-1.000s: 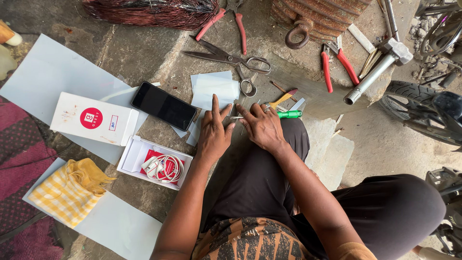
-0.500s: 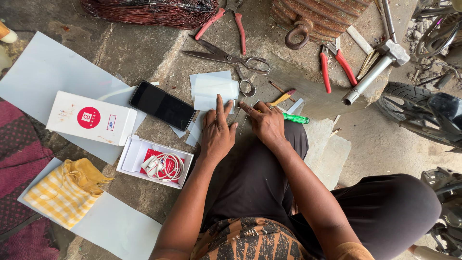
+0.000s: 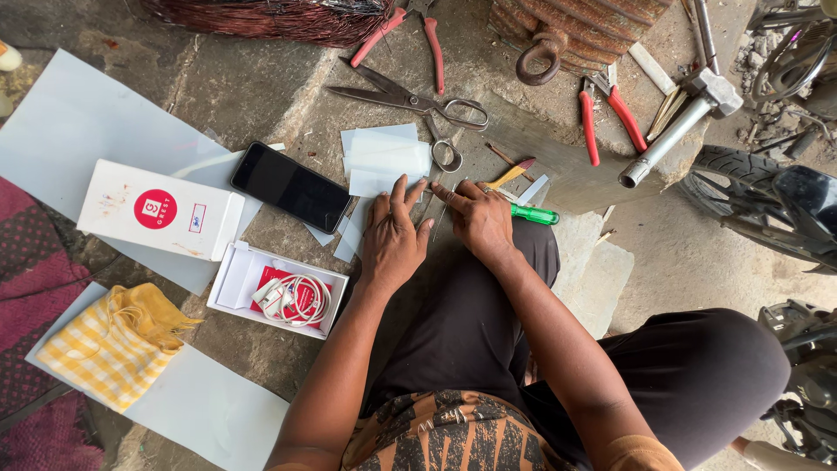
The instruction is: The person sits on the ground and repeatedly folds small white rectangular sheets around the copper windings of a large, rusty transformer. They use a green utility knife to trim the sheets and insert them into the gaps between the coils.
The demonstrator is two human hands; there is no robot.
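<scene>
My left hand lies flat with its fingers spread. It rests on my knee and on the edge of some small white sheet pieces. My right hand is beside it, fingers curled around a thin metal tool that points down between the two hands. Just right of my right hand lies a green-handled screwdriver. A black phone sits face up on the stone floor to the left of my left hand.
A white box, an open tray with a coiled cable and a yellow checked cloth lie left. Large scissors, small scissors, red pliers, a hammer and a tyre lie ahead and right.
Both hands have slid slightly forward towards the white sheet pieces. My right hand has turned and curled tighter around the thin tool.
</scene>
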